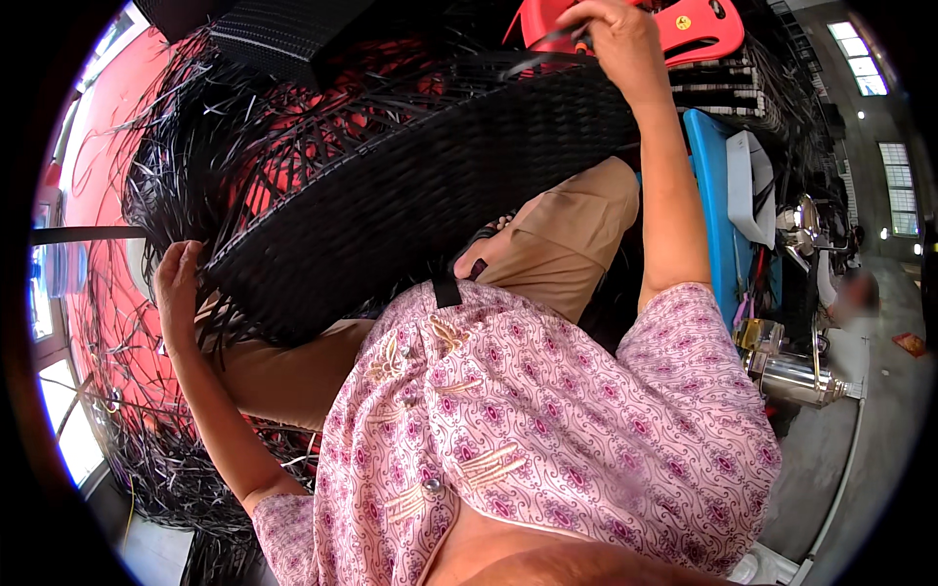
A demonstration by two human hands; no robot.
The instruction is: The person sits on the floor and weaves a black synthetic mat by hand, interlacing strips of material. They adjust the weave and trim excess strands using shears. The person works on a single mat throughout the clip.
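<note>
Right hand (620,44) high, fingers (584,12) curled; left hand (177,288) lower

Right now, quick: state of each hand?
Left hand: fingers bent beside the left end of the black woven panel; grip cannot be told.
Right hand: fingers curled near a small orange-and-dark object; hold cannot be told.

1 L hand (176,288) + 1 R hand (625,49), tot. 2; 1 lg blk woven panel (430,190) btwn; 2 tan trouser legs (576,230) (283,379); 1 patterned shirt (557,420), near; 1 blue panel (710,186), R; 1 white tray (748,190), R; 2 windows (857,59) (899,190), far R; blk strips (176,161), L + far, too many to ct
</note>
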